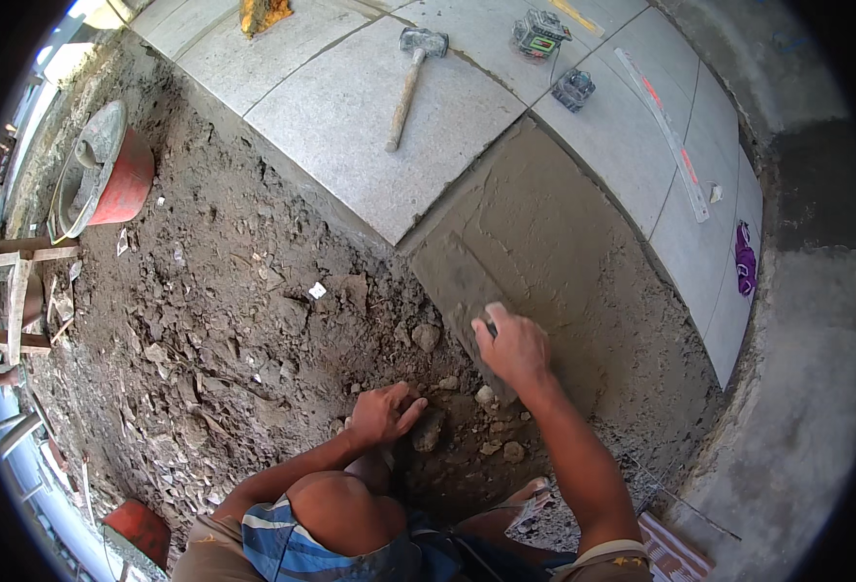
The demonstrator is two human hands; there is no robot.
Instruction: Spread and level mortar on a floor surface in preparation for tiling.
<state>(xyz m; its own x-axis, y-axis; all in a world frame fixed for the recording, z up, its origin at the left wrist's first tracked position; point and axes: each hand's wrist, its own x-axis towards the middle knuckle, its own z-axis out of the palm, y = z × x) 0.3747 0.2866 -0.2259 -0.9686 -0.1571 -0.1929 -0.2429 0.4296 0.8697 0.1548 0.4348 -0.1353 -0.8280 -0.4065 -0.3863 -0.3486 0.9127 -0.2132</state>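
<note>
My right hand (517, 349) grips a long rectangular plastering trowel (457, 281), its flat blade lying on wet grey mortar (554, 223). The blade slants from the corner of a large light-grey tile (379, 116) back toward my wrist. My fingers hide most of its handle. Next to my bent knee, my left hand (381, 414) is loosely curled above the rubble; no object shows in it, though its palm is hidden. Stones and clods (428, 427) lie between my two hands.
A rubber-headed mallet (408, 97), a green-faced laser level (540, 35), a dark block-shaped item (573, 89), a long ruler (665, 136) and a purple cloth (745, 258) lie on the tiles. A red bucket (122, 179) stands on rough soil at the left, near a wooden frame (17, 291).
</note>
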